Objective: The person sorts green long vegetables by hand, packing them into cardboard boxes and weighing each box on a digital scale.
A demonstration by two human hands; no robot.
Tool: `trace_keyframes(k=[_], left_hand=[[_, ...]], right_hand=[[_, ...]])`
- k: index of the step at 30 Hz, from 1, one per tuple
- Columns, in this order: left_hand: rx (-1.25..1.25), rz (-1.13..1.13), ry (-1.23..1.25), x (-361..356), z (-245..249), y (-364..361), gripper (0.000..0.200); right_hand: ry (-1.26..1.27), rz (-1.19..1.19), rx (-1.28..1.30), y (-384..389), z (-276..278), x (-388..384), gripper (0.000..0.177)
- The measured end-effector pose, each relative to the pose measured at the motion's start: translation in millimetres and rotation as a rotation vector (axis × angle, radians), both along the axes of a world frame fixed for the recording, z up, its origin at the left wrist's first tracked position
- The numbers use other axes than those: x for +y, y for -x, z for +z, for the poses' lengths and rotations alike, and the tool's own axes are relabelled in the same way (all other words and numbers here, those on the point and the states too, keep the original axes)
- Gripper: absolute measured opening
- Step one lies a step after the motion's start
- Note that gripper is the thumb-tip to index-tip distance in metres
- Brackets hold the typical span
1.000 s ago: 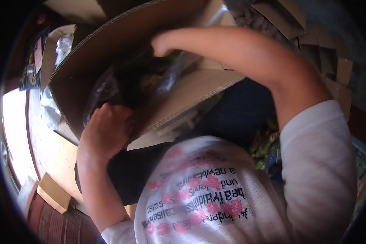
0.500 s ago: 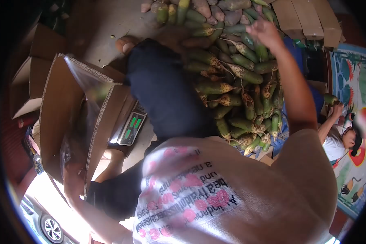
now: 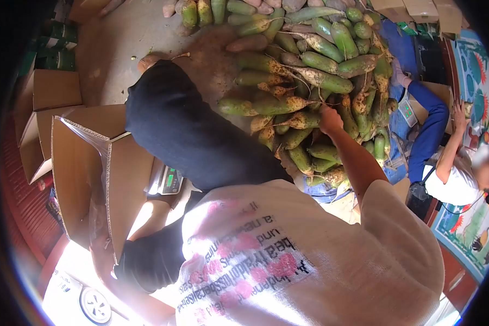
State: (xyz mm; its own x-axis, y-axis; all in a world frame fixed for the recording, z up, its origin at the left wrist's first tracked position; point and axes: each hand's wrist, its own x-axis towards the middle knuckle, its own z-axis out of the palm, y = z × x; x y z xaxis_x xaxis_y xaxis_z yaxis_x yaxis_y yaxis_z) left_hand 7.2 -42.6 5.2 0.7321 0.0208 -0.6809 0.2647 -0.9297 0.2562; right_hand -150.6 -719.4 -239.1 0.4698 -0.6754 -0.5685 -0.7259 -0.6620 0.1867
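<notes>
My right hand (image 3: 331,120) is at the pile of green radishes, its fingers closed around the thin root end of a green radish (image 3: 301,120). More radishes (image 3: 323,80) with soil-stained ends lie around it. On the left, my left hand (image 3: 100,247) is in shadow at the near rim of an open cardboard box (image 3: 127,187), fingers around the edge by the clear plastic liner (image 3: 95,136). Part of that hand is hidden by the box wall.
A scale (image 3: 171,179) with green digits sits beside the box, near my legs. More cardboard boxes (image 3: 57,89) stand at the far left. Reddish roots (image 3: 247,43) lie by the pile. Another person (image 3: 456,174) sits at the right near a second scale (image 3: 407,112).
My right hand has come down from above the far side of the pile to the radishes nearer me. The view has shifted and my knee appears further left. My left hand stays at the box.
</notes>
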Motion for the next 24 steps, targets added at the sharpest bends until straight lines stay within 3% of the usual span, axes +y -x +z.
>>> trace_keyframes(k=[4,6,8,10,13,16,19,22,24], left_hand=[[-0.259,0.205,0.256,49.3,-26.7,12.4,0.031],[-0.403,0.311,0.461,82.5,-42.4,17.6,0.034],[-0.484,0.325,0.508,94.2,-46.6,17.9,0.034],[-0.508,0.259,0.365,76.7,-32.6,15.0,0.034],[-0.547,0.181,0.218,59.2,-15.9,17.4,0.032],[-0.585,0.123,0.115,47.0,-4.4,21.7,0.031],[-0.624,0.070,0.030,38.9,2.5,26.0,0.030],[-0.671,0.006,-0.039,30.3,10.2,27.6,0.029],[-0.704,-0.052,-0.078,22.8,14.5,24.3,0.028]], right_hand=[[-0.016,-0.604,-0.404,-15.7,13.8,-38.7,0.059],[0.139,-0.944,-0.701,-28.9,-6.7,-75.1,0.068],[0.426,-0.468,-0.702,-44.2,20.5,-82.3,0.063],[0.517,0.029,-0.454,-55.7,46.4,-103.7,0.064],[0.489,0.371,-0.121,-75.1,62.6,-142.3,0.062],[0.488,0.546,-0.002,-84.7,68.9,-170.8,0.060],[0.492,0.269,0.016,-100.3,73.6,-168.8,0.063],[0.484,0.434,0.063,-94.2,65.4,-186.7,0.070],[0.420,0.420,0.253,-105.6,75.0,-184.8,0.078]])
